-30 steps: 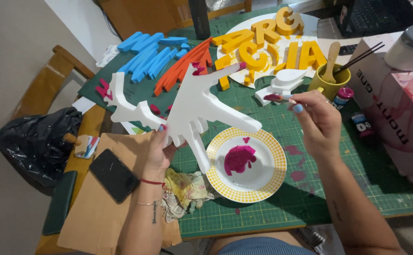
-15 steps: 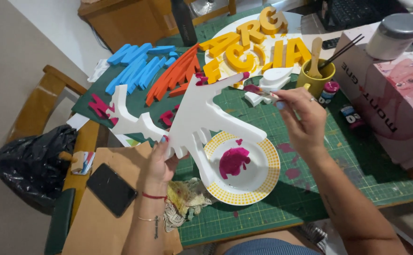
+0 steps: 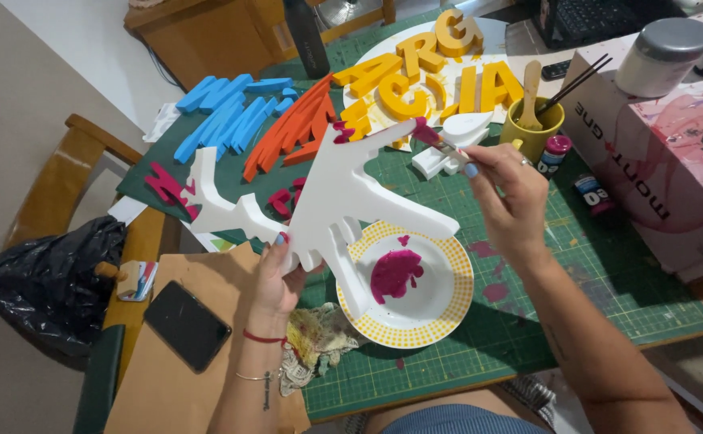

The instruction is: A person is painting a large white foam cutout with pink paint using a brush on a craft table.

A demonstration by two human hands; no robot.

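Holding big white foam cut-out shape (image 3: 327,205) up over bench w/ left hand (image 3: 281,273), fingers clamped on its lower edge. Gripping thin paintbrush (image 3: 440,143) in right hand (image 3: 506,189), fingers pinched together, magenta tip touching the shape's upper prong. Risking, prob., drips onto green cutting mat (image 3: 592,273) or yellow-rimmed paper plate (image 3: 448,309) below; also smearing wet edge against yellow foam letters (image 3: 416,80) nearby if tilting.

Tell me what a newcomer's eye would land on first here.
The big white foam cutout at centre, held up by the left hand while the right hand touches a magenta-tipped brush to its upper edge. Below it sits a yellow-rimmed plate of magenta paint; behind, yellow foam letters.
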